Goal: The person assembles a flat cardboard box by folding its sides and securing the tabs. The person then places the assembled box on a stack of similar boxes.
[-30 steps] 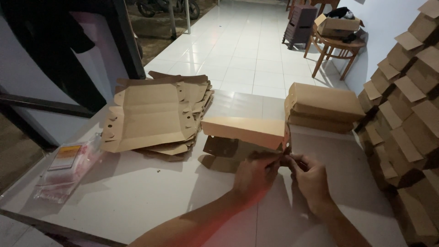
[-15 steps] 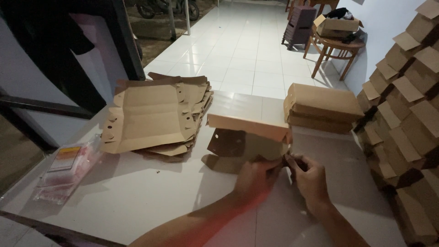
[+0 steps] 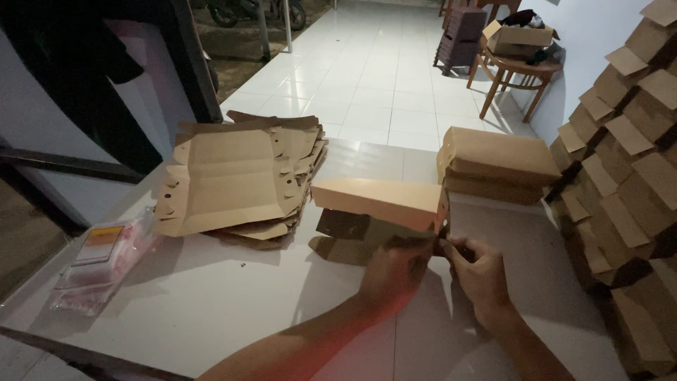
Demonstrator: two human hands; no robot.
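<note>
Lowered slightly, box [image 3: 377,204] corner sits pinched between both hands' fingers [image 3: 451,248].

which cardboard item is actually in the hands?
The half-folded box at centre; both hands grip its near corner. The flat stack and folded boxes lie untouched.

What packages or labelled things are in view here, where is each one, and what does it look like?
Half-folded cardboard box: table centre, brown, left hand and right hand at its corner.
Flat box blanks: stacked at the left, brown.
Folded boxes: stacked behind, brown.
Plastic packet: left edge, clear, with an orange-and-white label.
Box wall: right, brown.
</note>
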